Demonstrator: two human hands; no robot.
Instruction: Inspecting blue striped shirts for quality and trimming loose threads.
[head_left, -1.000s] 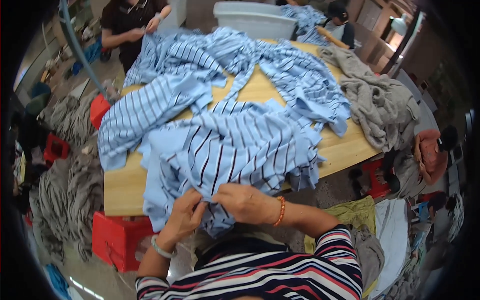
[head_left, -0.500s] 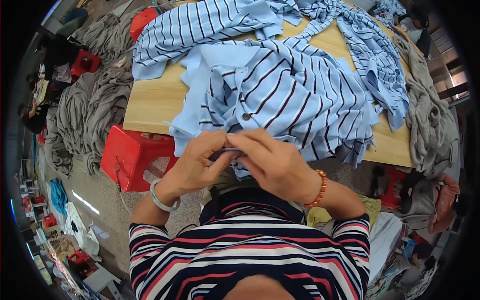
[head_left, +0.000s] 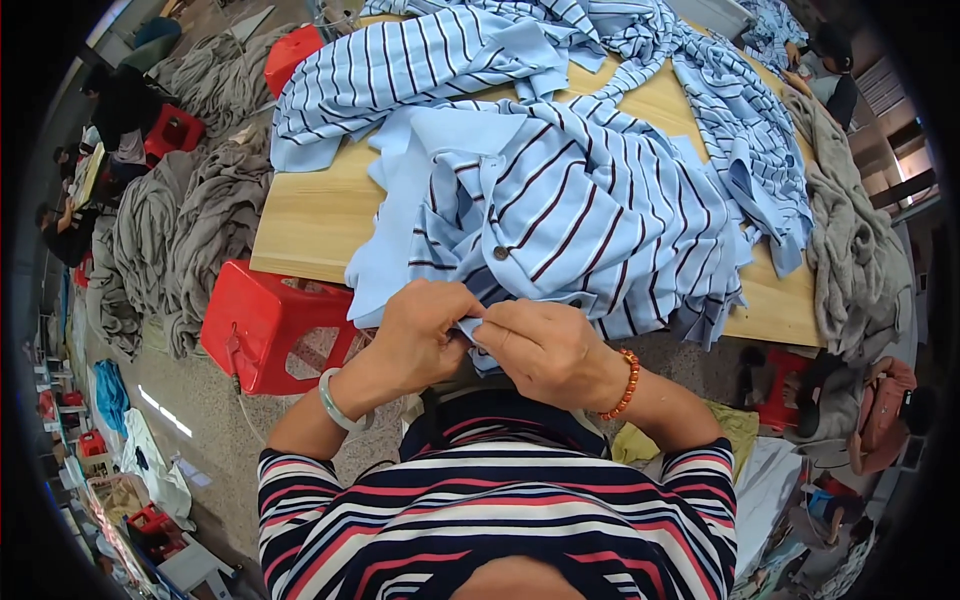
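A light blue cardigan with dark stripes (head_left: 600, 215) lies bunched over the near edge of the table, with a dark button (head_left: 501, 253) showing on its front band. My left hand (head_left: 422, 325) pinches the garment's near edge, thumb and fingers closed. Right beside it, my right hand (head_left: 545, 345) grips the same edge, and a small fold of blue cloth shows between the fingertips. Whether a button or anything else small sits under the fingers is hidden. The cardigan's plain blue hem spreads out to the left of my hands.
More striped garments (head_left: 420, 70) lie on the wooden table (head_left: 310, 225). A red stool (head_left: 265, 325) stands by its left corner. Grey knit piles (head_left: 215, 205) lie on the floor at left, and grey cloth (head_left: 850, 220) hangs at the right edge. Other people sit farther off.
Both hands have moved slightly down toward me. The right fingers have drawn back from across the left ones, so the fold of cloth between them now shows.
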